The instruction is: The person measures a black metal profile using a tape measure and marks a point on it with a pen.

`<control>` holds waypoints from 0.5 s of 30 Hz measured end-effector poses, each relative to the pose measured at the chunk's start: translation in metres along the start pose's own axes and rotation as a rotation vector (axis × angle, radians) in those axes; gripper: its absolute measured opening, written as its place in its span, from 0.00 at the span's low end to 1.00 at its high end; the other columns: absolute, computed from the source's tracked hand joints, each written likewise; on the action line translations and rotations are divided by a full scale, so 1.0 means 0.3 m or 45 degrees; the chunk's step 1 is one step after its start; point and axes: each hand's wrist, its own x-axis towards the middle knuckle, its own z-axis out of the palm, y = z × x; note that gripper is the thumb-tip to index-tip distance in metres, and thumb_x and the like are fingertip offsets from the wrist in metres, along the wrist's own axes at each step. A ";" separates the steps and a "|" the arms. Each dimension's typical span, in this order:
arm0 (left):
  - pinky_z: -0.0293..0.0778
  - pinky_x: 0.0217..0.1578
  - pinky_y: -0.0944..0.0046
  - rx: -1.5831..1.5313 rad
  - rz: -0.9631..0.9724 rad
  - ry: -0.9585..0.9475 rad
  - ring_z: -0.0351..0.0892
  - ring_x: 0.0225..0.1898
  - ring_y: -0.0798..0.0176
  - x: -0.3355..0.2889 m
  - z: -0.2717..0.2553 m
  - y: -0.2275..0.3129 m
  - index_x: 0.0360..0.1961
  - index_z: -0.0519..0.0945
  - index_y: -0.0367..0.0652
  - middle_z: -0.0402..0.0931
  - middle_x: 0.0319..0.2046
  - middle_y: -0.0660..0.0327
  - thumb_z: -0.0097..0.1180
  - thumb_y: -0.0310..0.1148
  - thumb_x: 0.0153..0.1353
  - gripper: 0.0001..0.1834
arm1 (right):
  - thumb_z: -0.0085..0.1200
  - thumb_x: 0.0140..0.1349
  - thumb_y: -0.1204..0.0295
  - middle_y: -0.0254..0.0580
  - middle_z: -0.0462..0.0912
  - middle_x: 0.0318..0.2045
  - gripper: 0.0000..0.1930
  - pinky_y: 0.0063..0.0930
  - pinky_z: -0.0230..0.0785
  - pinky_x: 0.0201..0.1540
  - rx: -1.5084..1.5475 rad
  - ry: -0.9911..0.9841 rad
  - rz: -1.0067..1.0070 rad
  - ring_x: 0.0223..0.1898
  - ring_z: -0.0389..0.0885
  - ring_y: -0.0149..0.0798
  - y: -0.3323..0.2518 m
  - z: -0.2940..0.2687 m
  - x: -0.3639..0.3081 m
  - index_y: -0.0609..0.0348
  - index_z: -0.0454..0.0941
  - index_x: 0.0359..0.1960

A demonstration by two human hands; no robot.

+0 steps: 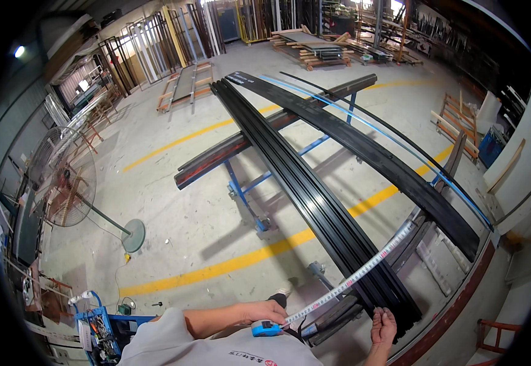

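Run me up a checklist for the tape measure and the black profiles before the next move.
1. Blue tape measure in the left hand: ok, held close to the body.
2. Tape blade drawn out: ok, it reaches across the view of the long black profiles.
3. Blade laid straight along the profiles: not ok, it curves crosswise over them.
4. Right hand on the blade: not ok, it is apart from it, by the profiles' near end.
5. Blade's far tip hooked on something: cannot tell.
6. Profiles carried by the far crossbeam: ok, they lie across it.

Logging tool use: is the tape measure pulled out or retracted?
Pulled out: its pale blade arcs from the blue case over the black profiles.
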 end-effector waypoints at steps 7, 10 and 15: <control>0.81 0.41 0.68 -0.142 0.047 0.006 0.85 0.37 0.68 -0.050 0.043 -0.045 0.46 0.85 0.33 0.86 0.37 0.57 0.65 0.36 0.65 0.16 | 0.52 0.70 0.76 0.44 0.76 0.19 0.06 0.24 0.62 0.14 -0.727 0.033 -0.239 0.12 0.72 0.35 -0.018 0.015 0.048 0.68 0.74 0.35; 0.80 0.41 0.69 -0.110 0.076 0.015 0.85 0.37 0.69 -0.070 0.048 -0.027 0.46 0.86 0.33 0.86 0.36 0.58 0.64 0.35 0.65 0.16 | 0.45 0.73 0.73 0.47 0.78 0.25 0.10 0.27 0.70 0.20 -0.264 0.059 0.114 0.19 0.76 0.37 -0.044 0.006 0.069 0.69 0.72 0.36; 0.79 0.43 0.69 -0.035 0.088 0.050 0.84 0.38 0.70 -0.102 0.010 -0.001 0.45 0.86 0.33 0.86 0.36 0.59 0.63 0.35 0.64 0.15 | 0.46 0.73 0.77 0.51 0.80 0.38 0.05 0.27 0.78 0.32 0.144 -0.209 0.004 0.33 0.80 0.37 0.024 -0.065 0.086 0.68 0.72 0.41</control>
